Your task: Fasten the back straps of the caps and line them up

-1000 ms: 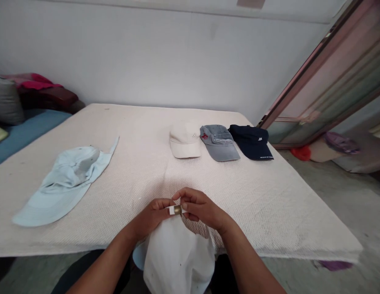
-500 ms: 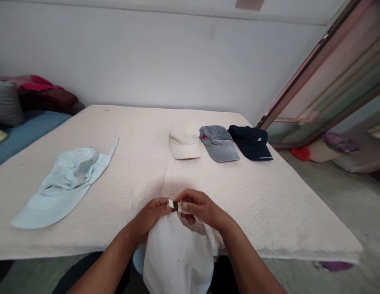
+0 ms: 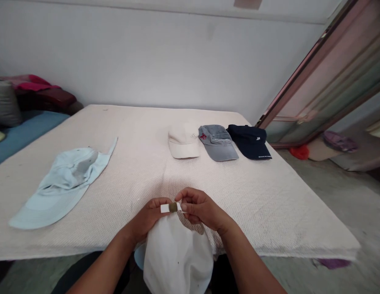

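A white cap [image 3: 179, 253] hangs at the table's near edge, its back opening facing up. Its white strap runs through a brass-coloured buckle [image 3: 173, 207], with a short strap end sticking out to the left. My left hand [image 3: 151, 216] is closed on the cap's strap beside the buckle. On the other side, my right hand [image 3: 200, 208] pinches the strap just right of the buckle, fingers curled. Part of a light blue piece [image 3: 139, 256] shows below the cap's left side.
A pale blue cap [image 3: 63, 179] lies on the cloth-covered table [image 3: 131, 163] at left. Toward the back right sit a cream cap [image 3: 184, 143], a grey cap [image 3: 219, 143] and a navy cap [image 3: 250, 141] in a row. A wall stands behind.
The strap end left of the buckle shows more fully, and the buckle now faces up more. My hands stay nearly in place.
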{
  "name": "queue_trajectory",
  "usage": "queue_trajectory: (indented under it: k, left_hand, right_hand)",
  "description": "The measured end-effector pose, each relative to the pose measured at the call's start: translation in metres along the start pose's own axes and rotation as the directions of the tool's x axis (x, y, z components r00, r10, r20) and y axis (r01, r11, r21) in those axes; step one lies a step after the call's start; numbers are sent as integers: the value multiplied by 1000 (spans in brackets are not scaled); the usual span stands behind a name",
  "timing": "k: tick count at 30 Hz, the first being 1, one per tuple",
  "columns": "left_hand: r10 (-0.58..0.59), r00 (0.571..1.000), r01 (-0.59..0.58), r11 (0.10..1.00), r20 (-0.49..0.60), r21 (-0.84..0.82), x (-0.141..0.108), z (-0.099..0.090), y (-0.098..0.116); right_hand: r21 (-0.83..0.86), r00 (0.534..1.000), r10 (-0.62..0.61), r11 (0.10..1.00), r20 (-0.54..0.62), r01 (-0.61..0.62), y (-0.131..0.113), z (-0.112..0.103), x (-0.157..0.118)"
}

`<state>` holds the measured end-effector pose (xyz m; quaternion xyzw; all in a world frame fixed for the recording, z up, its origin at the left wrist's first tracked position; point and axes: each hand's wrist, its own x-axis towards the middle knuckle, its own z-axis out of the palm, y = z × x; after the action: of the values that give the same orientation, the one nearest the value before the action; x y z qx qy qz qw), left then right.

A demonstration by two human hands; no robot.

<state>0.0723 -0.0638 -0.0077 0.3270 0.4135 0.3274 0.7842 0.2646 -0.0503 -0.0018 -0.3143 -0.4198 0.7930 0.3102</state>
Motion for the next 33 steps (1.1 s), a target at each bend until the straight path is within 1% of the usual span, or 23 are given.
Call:
queue_trajectory:
  k: [3,7,9,13,17,21,23,27,30,33]
  left_hand:
    - [-14,1000,14,1000,13,-28,-3,0,-1]
    - [15,999,-10,993,40,-118,-7,0,0]
    - [12,999,-8,996,39,-84,-7,-1,1]
    - [23,1000,-24,999,13,38,-6,-3,0]
    - [19,1000,-19,996,2,91,-5,-4,-1]
    - [24,1000,-25,995,15,95,-4,-4,-3]
    - [27,999,-29,992,19,120,-5,-3,-2]
    - [24,998,-36,980,63,195,-9,2,2]
    - [41,999,-37,959,-8,280,-10,6,5]
    - [93,992,-64,952,-82,300,-10,7,5]
  right_hand:
    - [29,1000,-7,1000,24,6,-1,1,-1]
    - [49,999,-14,999,45,12,-4,1,-2]
    - [44,998,-17,999,57,14,-5,1,-1]
    - [27,996,-49,999,71,47,-4,3,2]
    - [55,993,-96,994,67,92,-2,4,2]
    - [51,990,-100,994,100,95,0,4,2]
    - [26,989,-97,995,110,95,1,4,2]
    - [-48,992,-66,996,107,71,3,2,2]
    - [-121,995,-43,991,90,54,4,1,3]
    - [-167,998,-31,985,59,41,4,1,4]
